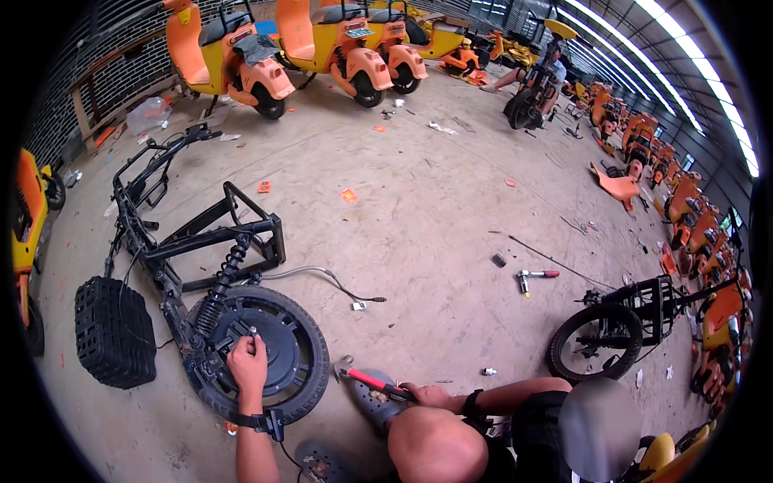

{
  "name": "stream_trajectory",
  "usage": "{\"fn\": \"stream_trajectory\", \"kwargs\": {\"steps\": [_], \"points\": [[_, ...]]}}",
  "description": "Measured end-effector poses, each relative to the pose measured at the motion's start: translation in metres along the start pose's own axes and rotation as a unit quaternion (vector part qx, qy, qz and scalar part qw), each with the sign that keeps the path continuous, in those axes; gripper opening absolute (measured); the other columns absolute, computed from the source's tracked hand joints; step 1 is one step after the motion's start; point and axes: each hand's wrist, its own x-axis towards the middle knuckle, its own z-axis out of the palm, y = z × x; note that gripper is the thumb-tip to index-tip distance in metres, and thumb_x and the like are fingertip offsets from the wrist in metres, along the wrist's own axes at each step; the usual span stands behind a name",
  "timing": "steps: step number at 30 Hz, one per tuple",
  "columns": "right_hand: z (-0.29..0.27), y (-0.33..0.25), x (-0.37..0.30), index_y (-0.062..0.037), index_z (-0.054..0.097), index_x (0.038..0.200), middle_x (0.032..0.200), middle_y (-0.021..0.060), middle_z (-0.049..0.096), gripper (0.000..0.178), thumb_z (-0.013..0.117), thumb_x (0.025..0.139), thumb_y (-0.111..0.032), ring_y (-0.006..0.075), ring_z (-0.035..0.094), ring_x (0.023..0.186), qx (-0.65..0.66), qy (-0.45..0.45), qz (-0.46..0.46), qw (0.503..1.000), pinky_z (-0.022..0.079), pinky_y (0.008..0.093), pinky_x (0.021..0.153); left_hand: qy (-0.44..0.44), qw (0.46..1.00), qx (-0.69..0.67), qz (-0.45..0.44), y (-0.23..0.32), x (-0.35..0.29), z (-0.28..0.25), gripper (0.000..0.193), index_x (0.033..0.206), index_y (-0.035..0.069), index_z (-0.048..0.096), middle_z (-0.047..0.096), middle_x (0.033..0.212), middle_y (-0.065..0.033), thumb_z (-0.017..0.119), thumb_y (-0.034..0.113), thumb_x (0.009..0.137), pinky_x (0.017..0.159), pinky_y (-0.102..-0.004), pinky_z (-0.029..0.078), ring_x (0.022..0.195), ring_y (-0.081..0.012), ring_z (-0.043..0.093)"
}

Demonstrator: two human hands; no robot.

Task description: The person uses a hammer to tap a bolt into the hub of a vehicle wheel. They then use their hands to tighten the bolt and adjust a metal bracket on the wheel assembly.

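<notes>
My left hand (pixel 248 366) is closed in a pinch over the scooter's rear wheel (pixel 310 342), near the hub. A small silver metal piece (pixel 254 330) shows at its fingertips; its exact kind is too small to tell. The wheel lies on its side, joined to a stripped black scooter frame (pixel 173 253) with a coil shock absorber (pixel 224 278). My right hand (pixel 435 397) grips a hammer (pixel 374 381) by its red and black handle. The hammer's metal head hangs over a grey clog (pixel 366 402), beside the tyre and apart from it.
A black plastic basket (pixel 117 330) lies left of the frame. To the right are a ratchet wrench (pixel 538 278), a small dark block (pixel 499 260), a metal socket (pixel 489 371) and another wheel (pixel 594 342). Orange scooters (pixel 346 48) stand behind; a person (pixel 555 68) sits by one farther off.
</notes>
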Motion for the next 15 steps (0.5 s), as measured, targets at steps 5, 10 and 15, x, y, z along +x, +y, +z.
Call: {"fn": "stream_trajectory", "kwargs": {"steps": [5, 10, 15], "points": [[0.019, -0.019, -0.024, -0.0215, 0.036, 0.154, 0.125, 0.0224, 0.069, 0.065, 0.053, 0.101, -0.054, 0.0466, 0.069, 0.103, 0.042, 0.05, 0.02, 0.998, 0.055, 0.0535, 0.083, -0.012, 1.0, 0.006, -0.009, 0.001, -0.002, -0.007, 0.025, 0.072, -0.001, 0.064, 0.064, 0.064, -0.0142, 0.073, 0.013, 0.09, 0.06, -0.0468, 0.047, 0.06, -0.0352, 0.063], [0.02, -0.013, -0.025, -0.0215, 0.037, 0.154, 0.124, 0.0221, 0.069, 0.063, 0.054, 0.101, -0.053, 0.0463, 0.069, 0.102, 0.045, 0.076, 0.035, 0.996, 0.055, 0.0534, 0.082, 0.003, 1.0, 0.025, 0.005, 0.002, 0.0, -0.009, 0.025, 0.072, 0.0, 0.063, 0.065, 0.064, -0.0141, 0.072, 0.014, 0.09, 0.062, -0.0482, 0.049, 0.063, -0.0366, 0.065], [0.017, -0.006, -0.029, -0.0215, 0.038, 0.153, 0.123, 0.0218, 0.069, 0.062, 0.054, 0.101, -0.051, 0.046, 0.07, 0.102, 0.041, 0.097, 0.052, 0.993, 0.055, 0.0533, 0.082, 0.014, 0.999, 0.045, 0.02, 0.001, 0.002, -0.005, 0.026, 0.071, 0.001, 0.062, 0.065, 0.064, -0.0142, 0.072, 0.015, 0.091, 0.062, -0.0494, 0.05, 0.064, -0.0371, 0.065]]}}
